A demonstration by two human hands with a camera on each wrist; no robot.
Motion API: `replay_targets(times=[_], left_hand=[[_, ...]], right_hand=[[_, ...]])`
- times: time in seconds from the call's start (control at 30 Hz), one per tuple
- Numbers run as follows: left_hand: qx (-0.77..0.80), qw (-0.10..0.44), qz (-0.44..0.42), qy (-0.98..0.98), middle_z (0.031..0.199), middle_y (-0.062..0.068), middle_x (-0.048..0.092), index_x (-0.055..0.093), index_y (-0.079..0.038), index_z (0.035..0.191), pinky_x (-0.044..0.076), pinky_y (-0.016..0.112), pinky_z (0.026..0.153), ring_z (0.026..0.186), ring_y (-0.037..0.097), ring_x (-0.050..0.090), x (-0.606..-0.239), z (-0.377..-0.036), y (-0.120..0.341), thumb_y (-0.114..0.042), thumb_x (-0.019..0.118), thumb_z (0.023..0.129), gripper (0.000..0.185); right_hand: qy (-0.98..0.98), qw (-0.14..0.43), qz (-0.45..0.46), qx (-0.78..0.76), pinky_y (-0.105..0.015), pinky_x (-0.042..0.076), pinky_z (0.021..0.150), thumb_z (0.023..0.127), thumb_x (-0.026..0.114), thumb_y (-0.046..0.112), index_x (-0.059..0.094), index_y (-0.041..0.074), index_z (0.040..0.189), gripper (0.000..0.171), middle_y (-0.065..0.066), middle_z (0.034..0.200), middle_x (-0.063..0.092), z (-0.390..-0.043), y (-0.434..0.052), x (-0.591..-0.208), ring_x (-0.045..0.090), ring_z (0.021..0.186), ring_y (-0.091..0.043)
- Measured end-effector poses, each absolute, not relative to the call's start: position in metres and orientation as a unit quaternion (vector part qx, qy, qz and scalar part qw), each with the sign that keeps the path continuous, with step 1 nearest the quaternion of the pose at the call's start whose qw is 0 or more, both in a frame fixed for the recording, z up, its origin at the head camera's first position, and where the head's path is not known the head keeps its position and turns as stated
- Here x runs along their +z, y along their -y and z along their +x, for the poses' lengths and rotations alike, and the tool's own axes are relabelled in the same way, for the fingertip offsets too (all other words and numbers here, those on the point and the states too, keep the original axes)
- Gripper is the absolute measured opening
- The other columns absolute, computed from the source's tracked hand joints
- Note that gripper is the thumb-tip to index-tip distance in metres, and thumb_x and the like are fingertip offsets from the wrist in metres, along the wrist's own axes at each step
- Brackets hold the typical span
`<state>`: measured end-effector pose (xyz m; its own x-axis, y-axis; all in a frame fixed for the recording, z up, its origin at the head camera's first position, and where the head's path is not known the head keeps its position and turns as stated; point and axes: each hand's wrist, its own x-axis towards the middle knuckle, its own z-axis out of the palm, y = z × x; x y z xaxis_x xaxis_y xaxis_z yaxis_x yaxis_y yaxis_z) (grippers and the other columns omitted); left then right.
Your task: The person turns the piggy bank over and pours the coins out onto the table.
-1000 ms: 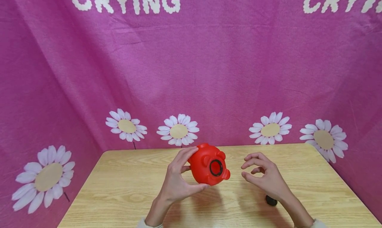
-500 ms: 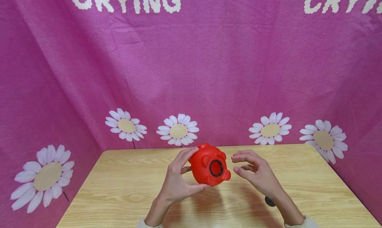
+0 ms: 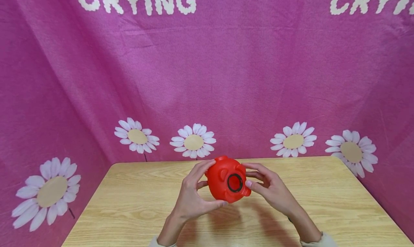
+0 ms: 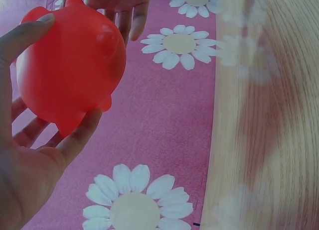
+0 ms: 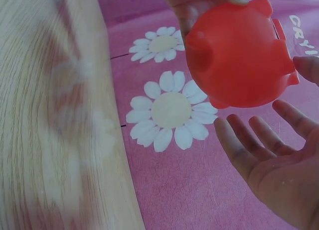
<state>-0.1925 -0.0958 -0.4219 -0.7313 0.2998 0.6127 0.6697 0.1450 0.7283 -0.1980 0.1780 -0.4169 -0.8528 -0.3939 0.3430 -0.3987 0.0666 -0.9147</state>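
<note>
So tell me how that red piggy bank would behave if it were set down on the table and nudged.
The red piggy bank looks like smooth, rounded hollow plastic, so probably light and a bit slippery. The left hand holds it alone, which suggests little weight. Its bulbous body might rock or roll on the table unless it lands on its stubby feet.

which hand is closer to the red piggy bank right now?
Left. The left hand grips the red piggy bank, thumb under it and fingers over its top. The right hand is beside its other side, fingertips at or just short of it.
</note>
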Motion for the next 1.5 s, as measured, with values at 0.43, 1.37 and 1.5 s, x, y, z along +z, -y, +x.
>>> replay_targets(times=[0.43,1.37,1.5], left_hand=[[-0.591,0.137,-0.348,0.715,0.153,0.011,0.057,0.054,-0.014,0.155,0.068,0.037,0.088,0.136,0.019,0.058,-0.4237,-0.1933,0.0955,-0.007,0.098,0.072,0.095],[-0.619,0.090,-0.388,0.677,0.162,0.015,0.048,0.046,-0.008,0.160,0.065,0.042,0.098,0.143,0.020,0.053,-0.4252,-0.1970,0.1009,0.002,0.091,0.074,0.098],[-0.615,0.094,-0.382,0.683,0.164,0.015,0.047,0.046,-0.009,0.161,0.064,0.041,0.101,0.148,0.022,0.050,-0.4247,-0.1960,0.1004,0.000,0.092,0.075,0.098]], right_hand=[[0.703,-0.035,0.280,0.652,-0.037,0.067,0.092,0.109,0.055,0.007,0.051,0.005,0.155,0.046,0.001,0.144,0.062,-0.1965,-0.1771,-0.4164,0.075,0.119,-0.019],[0.656,-0.087,0.301,0.687,-0.039,0.066,0.096,0.109,0.056,0.004,0.038,0.005,0.163,0.057,-0.001,0.157,0.049,-0.1975,-0.1736,-0.4181,0.069,0.131,-0.026],[0.661,-0.065,0.296,0.686,-0.038,0.067,0.093,0.107,0.059,0.002,0.040,0.003,0.161,0.057,0.003,0.154,0.053,-0.1973,-0.1723,-0.4187,0.071,0.127,-0.023]])
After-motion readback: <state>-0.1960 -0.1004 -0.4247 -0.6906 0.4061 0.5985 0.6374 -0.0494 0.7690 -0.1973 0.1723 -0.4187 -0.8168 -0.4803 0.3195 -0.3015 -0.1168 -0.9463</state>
